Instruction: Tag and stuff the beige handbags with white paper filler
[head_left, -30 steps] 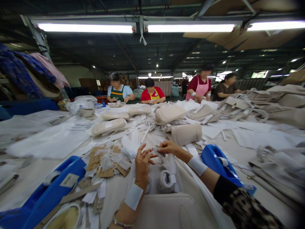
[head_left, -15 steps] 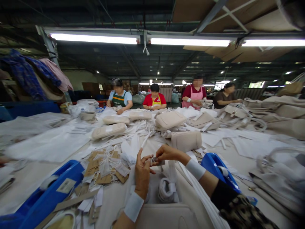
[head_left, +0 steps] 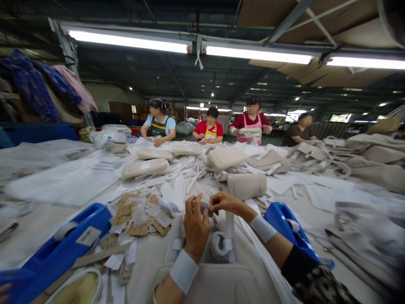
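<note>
Since half a second ago, the left hand (head_left: 196, 230) has turned: its fingers, which were spread with the forefinger pointing up, are now folded around one side of a small grey packet (head_left: 204, 207). Across the desk (head_left: 146, 270), a co-worker in a pink apron (head_left: 249, 126) has also changed posture, and now has a beige thing in front of the body.

I take the packet as centre of the clock, with 12 at the far side. It is held above the desk, between both hands. The right hand (head_left: 228, 203) comes from 3 o'clock, with thumb and forefinger pinched together on the packet's near-right end; the left hand stands at 7 o'clock, its grip clamped on the other side. So neither hand is nearer: both touch it. Its long axis seems to go from 9 to 3 o'clock, from one grip to the other, but fingers cover much of it and I cannot tell exactly.

Below the hands, toward 5 to 6 o'clock, are a white roll (head_left: 217, 246) and a beige panel (head_left: 218, 283). A heap of brown tags (head_left: 139, 215) lies at 9 o'clock, a blue tape dispenser (head_left: 289, 230) between 3 and 4, and a beige bag (head_left: 247, 186) at 2.
</note>
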Demonstrator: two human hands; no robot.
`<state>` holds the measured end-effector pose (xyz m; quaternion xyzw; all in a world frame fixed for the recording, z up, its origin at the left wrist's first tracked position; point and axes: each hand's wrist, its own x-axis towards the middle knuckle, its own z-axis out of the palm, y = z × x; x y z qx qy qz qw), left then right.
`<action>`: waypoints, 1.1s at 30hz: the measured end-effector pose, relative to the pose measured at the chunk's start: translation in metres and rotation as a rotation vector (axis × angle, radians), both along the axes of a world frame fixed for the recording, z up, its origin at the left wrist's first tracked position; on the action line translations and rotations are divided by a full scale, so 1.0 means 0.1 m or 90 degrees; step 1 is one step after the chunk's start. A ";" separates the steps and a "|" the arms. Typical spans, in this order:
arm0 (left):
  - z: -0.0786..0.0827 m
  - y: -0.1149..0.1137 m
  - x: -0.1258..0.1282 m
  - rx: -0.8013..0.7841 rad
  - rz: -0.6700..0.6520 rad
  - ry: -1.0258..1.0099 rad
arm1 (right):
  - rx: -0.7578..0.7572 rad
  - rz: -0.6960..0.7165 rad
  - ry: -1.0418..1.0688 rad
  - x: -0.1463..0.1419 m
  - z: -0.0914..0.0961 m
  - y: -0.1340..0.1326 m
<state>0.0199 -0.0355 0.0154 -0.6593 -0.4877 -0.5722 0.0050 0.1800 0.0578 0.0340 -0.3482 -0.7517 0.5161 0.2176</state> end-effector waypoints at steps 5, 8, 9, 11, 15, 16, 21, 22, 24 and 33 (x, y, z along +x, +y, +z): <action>-0.01 0.07 -0.05 -0.094 -0.037 -0.125 | -0.025 0.014 0.038 0.06 -0.02 -0.03; 0.00 0.07 -0.06 -0.186 -0.125 -0.113 | -0.001 0.025 0.036 0.07 0.04 -0.07; 0.01 0.06 -0.06 -0.198 -0.164 -0.091 | 0.015 0.029 0.029 0.08 0.06 -0.09; 0.02 0.04 -0.04 -0.206 -0.227 -0.074 | 0.052 0.027 0.014 0.11 0.09 -0.12; -0.03 0.10 -0.04 -0.232 -0.255 -0.103 | 0.102 -0.012 0.016 0.25 0.04 -0.18; -0.07 0.13 -0.05 -0.242 -0.244 -0.093 | 0.105 -0.022 0.020 0.29 0.01 -0.19; -0.25 0.27 -0.06 -0.261 -0.204 -0.013 | 0.115 -0.050 0.040 0.41 -0.11 -0.30; -0.26 0.28 -0.06 -0.260 -0.201 -0.002 | 0.122 -0.051 0.045 0.40 -0.11 -0.32; -0.29 0.29 -0.05 -0.256 -0.195 0.017 | 0.147 -0.053 0.056 0.38 -0.07 -0.38; -0.36 0.31 -0.05 -0.269 -0.158 0.055 | 0.247 -0.059 0.078 0.37 0.22 -0.74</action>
